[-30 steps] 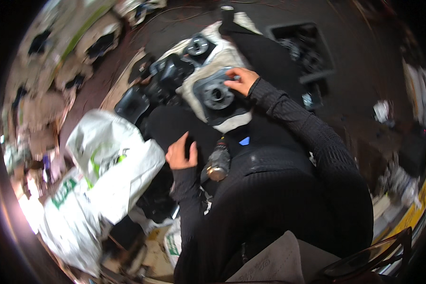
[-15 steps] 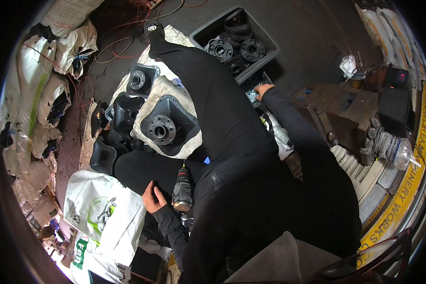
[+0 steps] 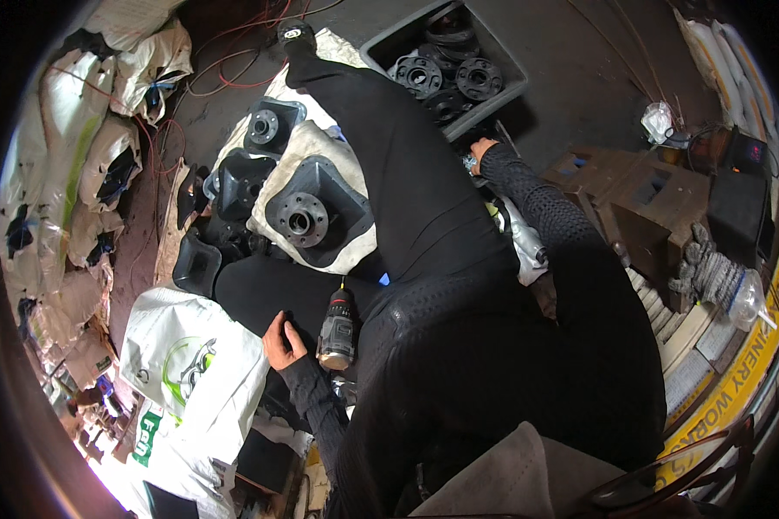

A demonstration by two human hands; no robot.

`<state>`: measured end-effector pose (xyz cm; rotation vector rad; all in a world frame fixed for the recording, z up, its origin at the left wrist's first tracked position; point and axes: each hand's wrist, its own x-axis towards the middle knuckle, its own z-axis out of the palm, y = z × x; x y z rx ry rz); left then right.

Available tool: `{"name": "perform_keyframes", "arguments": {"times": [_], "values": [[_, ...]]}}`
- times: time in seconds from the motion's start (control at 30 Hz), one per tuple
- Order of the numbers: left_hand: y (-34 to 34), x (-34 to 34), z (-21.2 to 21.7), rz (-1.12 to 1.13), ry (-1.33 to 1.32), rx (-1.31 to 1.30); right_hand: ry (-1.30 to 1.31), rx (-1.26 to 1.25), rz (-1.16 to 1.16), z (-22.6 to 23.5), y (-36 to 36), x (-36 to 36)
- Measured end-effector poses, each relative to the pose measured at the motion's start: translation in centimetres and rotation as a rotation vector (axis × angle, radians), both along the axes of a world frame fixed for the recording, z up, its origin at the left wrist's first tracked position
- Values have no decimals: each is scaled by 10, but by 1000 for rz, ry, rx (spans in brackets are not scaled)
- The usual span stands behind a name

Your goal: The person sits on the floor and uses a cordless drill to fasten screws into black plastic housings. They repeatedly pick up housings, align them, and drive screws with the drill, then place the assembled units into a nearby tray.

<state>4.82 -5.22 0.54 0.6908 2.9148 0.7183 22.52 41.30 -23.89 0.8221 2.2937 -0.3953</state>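
Note:
My left hand (image 3: pixel 283 342) lies on my thigh with its fingers loosely apart and nothing in them. Close beside it is a cordless drill (image 3: pixel 336 333) with a thin bit pointing away from me. My right hand (image 3: pixel 482 152) reaches into a small dark box beside my leg, its fingers curled down among small silvery metal pieces (image 3: pixel 469 163). What its fingertips pinch is hidden. Between my legs, a black square-flanged housing (image 3: pixel 331 203) with a round, drilled silver hub (image 3: pixel 301 221) rests on a pale cloth (image 3: pixel 355 251).
More black housings (image 3: pixel 273 125) stand to the far left on cloth. A grey bin (image 3: pixel 515 86) of round black flanges (image 3: pixel 479 79) stands beyond my right hand. White sacks (image 3: pixel 190 363) lie at left. Wooden blocks (image 3: pixel 649 199) and grey gloves (image 3: pixel 705 268) are at right.
The whole view has shifted slightly, so most things appear a little further right. My right hand's fingers have sunk deeper among the small metal pieces. My left hand stays by the drill.

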Motion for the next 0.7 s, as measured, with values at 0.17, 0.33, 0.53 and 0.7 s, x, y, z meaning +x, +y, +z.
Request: {"name": "perform_keyframes", "arguments": {"times": [0.17, 0.33, 0.53, 0.7], "values": [[-2, -1, 0, 13, -1, 15, 55, -25, 58, -4, 8, 1], [-3, 3, 2, 2, 13, 29, 257, -118, -246, 4, 19, 7], [-2, 2, 2, 9, 6, 34, 346, -513, -755, 16, 26, 24], [-1, 1, 2, -30, 31, 42, 606, -1033, -1278, 22, 34, 41]]}}
